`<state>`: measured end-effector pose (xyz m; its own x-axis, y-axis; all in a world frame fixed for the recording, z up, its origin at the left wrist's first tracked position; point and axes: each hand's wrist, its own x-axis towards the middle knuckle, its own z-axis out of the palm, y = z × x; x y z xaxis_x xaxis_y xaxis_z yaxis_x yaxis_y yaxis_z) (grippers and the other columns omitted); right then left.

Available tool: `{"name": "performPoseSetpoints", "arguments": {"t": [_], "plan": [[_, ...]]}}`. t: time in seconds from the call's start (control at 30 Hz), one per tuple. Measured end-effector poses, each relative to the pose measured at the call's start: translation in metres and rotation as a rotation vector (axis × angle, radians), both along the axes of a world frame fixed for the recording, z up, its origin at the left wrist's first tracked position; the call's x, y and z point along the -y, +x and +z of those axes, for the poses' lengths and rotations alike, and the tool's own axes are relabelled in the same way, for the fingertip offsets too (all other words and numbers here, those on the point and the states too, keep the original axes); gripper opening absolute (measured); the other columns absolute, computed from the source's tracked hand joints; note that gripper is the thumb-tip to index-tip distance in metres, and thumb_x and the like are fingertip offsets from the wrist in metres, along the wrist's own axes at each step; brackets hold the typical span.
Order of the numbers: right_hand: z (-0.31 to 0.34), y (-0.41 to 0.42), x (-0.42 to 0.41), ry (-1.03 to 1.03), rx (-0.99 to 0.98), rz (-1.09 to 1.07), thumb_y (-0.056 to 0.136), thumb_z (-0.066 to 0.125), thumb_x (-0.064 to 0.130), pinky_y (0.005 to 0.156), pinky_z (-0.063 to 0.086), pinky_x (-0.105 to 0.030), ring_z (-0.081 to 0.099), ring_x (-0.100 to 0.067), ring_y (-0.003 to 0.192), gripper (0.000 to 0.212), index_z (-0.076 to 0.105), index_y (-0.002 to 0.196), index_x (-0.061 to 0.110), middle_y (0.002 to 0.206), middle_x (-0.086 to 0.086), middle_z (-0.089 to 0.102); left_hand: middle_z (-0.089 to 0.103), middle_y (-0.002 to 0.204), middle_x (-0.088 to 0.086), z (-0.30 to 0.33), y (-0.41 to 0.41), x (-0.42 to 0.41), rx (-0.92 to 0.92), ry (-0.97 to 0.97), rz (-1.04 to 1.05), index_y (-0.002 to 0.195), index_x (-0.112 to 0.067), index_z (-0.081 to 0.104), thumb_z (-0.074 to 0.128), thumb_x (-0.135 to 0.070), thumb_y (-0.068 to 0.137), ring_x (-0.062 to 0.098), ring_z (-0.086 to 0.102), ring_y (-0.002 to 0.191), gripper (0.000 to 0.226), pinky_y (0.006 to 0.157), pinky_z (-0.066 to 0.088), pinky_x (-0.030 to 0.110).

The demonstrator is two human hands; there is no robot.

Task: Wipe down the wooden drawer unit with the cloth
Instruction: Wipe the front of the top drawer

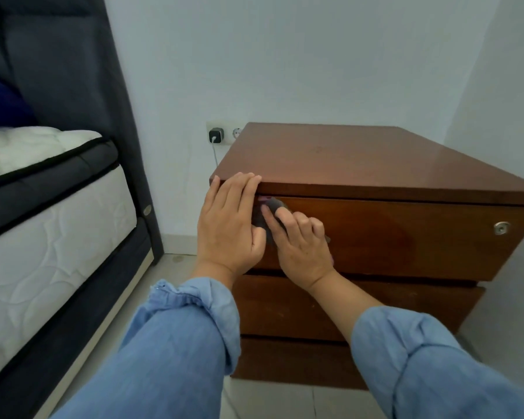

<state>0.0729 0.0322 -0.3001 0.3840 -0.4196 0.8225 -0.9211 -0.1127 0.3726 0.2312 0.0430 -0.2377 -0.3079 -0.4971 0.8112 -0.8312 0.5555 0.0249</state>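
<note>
The wooden drawer unit (375, 237) stands against the white wall, with a glossy top and three drawer fronts. My left hand (230, 225) lies on its top left front corner, fingers straight and hooked over the top edge. My right hand (300, 246) presses a dark grey cloth (270, 213) against the left end of the top drawer front, fingers bent over it. Most of the cloth is hidden under both hands.
A round metal lock (501, 228) sits at the right end of the top drawer. A bed with a white mattress (52, 243) and a dark headboard (73, 71) stands close on the left. A charger (216, 135) with a white cable is plugged into the wall socket behind the unit.
</note>
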Motion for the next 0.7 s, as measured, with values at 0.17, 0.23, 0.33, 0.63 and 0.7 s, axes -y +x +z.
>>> {"name": "performPoseSetpoints", "arguments": {"t": [0.17, 0.23, 0.33, 0.63, 0.7], "plan": [[-0.015, 0.003, 0.002, 0.142, -0.268, 0.15, 0.079, 0.053, 0.023, 0.088, 0.03, -0.035, 0.04, -0.023, 0.111, 0.054, 0.037, 0.131, 0.019, 0.131, -0.002, 0.035, 0.048, 0.139, 0.008, -0.002, -0.003, -0.001, -0.007, 0.054, 0.029, 0.137, -0.008, 0.044, 0.046, -0.025, 0.07, 0.022, 0.037, 0.134, 0.069, 0.119, 0.014, 0.042], [-0.021, -0.002, -0.004, 0.24, -0.358, 0.186, 0.074, 0.064, 0.022, 0.089, 0.029, -0.036, 0.04, -0.024, 0.111, 0.064, 0.039, 0.133, 0.018, 0.131, -0.002, 0.041, 0.046, 0.141, 0.007, 0.001, -0.004, -0.006, -0.013, 0.073, 0.02, 0.138, -0.01, 0.043, 0.043, -0.025, 0.072, 0.02, 0.036, 0.135, 0.068, 0.12, 0.01, 0.039], [-0.027, -0.012, -0.02, 0.297, -0.332, 0.167, 0.069, 0.071, 0.017, 0.087, 0.031, -0.036, 0.042, -0.024, 0.108, 0.069, 0.047, 0.133, 0.02, 0.128, -0.001, 0.05, 0.042, 0.144, 0.008, -0.005, 0.003, -0.011, -0.207, 0.154, 0.048, 0.141, -0.009, 0.038, 0.042, -0.019, 0.075, 0.021, 0.034, 0.136, 0.067, 0.12, 0.014, 0.04], [0.053, -0.032, -0.026, 0.109, 0.106, 0.136, 0.082, 0.058, 0.006, 0.087, 0.036, -0.039, 0.038, -0.029, 0.11, 0.062, 0.04, 0.141, 0.014, 0.129, -0.01, 0.034, 0.041, 0.147, 0.0, -0.063, -0.001, -0.036, -0.887, 0.763, -0.014, 0.146, -0.022, 0.031, 0.041, -0.025, 0.092, 0.019, 0.04, 0.133, 0.055, 0.113, 0.032, 0.043], [0.056, -0.019, -0.018, 0.118, 0.069, 0.16, 0.081, 0.06, 0.007, 0.086, 0.037, -0.04, 0.038, -0.029, 0.11, 0.064, 0.039, 0.141, 0.014, 0.128, -0.01, 0.033, 0.048, 0.142, -0.001, -0.082, 0.0, -0.03, -0.957, 0.812, -0.013, 0.143, -0.027, 0.037, 0.04, -0.036, 0.084, 0.018, 0.046, 0.128, 0.06, 0.108, 0.038, 0.047]]}}
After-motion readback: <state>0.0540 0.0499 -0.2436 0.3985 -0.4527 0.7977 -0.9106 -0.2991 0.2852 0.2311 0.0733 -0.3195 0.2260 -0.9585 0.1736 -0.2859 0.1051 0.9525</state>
